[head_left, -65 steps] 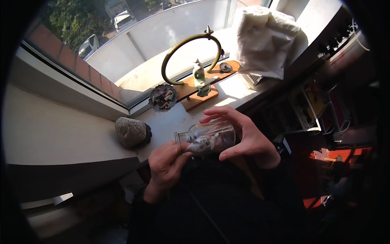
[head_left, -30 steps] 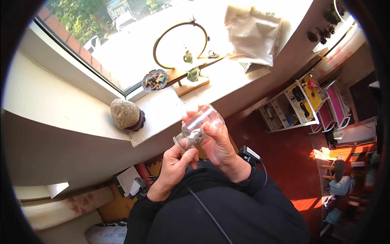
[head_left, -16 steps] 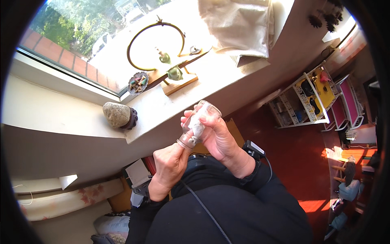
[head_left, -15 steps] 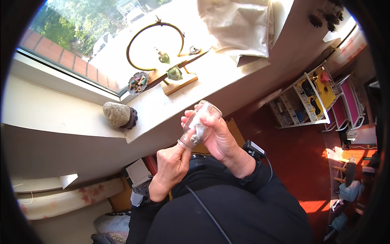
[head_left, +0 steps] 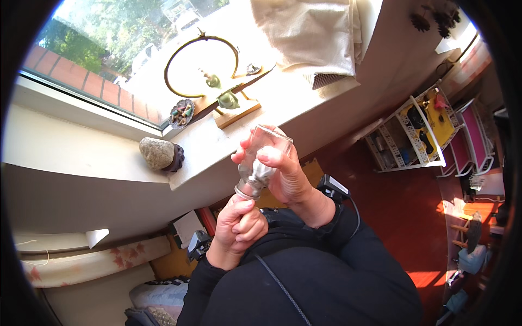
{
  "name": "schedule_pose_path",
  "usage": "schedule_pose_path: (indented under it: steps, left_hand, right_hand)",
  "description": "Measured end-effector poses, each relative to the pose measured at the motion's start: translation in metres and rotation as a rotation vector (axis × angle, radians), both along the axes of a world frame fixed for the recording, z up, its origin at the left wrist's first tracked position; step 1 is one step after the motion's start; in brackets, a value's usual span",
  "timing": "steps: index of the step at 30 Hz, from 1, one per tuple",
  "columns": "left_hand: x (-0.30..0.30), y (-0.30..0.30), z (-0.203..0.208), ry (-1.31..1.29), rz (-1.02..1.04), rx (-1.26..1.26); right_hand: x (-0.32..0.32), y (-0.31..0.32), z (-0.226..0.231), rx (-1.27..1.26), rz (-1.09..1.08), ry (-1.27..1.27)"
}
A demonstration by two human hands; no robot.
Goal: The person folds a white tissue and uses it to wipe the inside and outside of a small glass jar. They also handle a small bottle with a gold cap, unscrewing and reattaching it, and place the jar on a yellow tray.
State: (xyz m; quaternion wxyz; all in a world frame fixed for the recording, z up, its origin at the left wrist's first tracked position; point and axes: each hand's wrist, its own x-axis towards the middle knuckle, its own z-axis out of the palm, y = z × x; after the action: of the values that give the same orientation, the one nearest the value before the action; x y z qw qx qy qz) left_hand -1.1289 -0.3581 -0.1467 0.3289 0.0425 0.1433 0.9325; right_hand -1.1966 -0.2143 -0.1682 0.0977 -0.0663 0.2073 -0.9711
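Note:
A clear glass jar is tilted in front of my body, its base up and its narrow rimmed mouth down to the left. My right hand is wrapped round the jar's body, thumb across the near side. Inside lies a crumpled white wad, tissue or cloth; I cannot tell which. Below the mouth, my left hand is curled like a fist, with one finger pushed up through the neck toward the wad. Whether its folded fingers grip anything is hidden.
Beyond the jar runs a sunlit windowsill. On it stand a stone, a dish of small coloured pieces, a ring-shaped ornament with green figures and a pale cloth. A white shelf rack stands at right.
My left hand has turned, showing its curled fingers, and shifted slightly right and down. The jar and my right hand have moved a little left and up. The white wad sits differently inside.

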Motion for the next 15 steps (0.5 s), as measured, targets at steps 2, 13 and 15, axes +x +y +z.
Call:
schedule_pose_path:
  steps: [2, 13, 15]
  left_hand:
    - [0.003, 0.003, -0.001, -0.096, 0.081, 0.06]
    - [-0.003, 0.016, -0.014, 0.337, 0.505, -1.149]
    - [0.001, 0.013, -0.013, 0.21, 0.375, -0.897]
  right_hand:
    - [-0.006, -0.002, -0.001, 0.0, 0.041, -0.001]
    - [0.02, -0.01, 0.013, 0.143, -0.087, -0.193]
    - [0.019, -0.013, 0.013, 0.164, -0.117, -0.174]
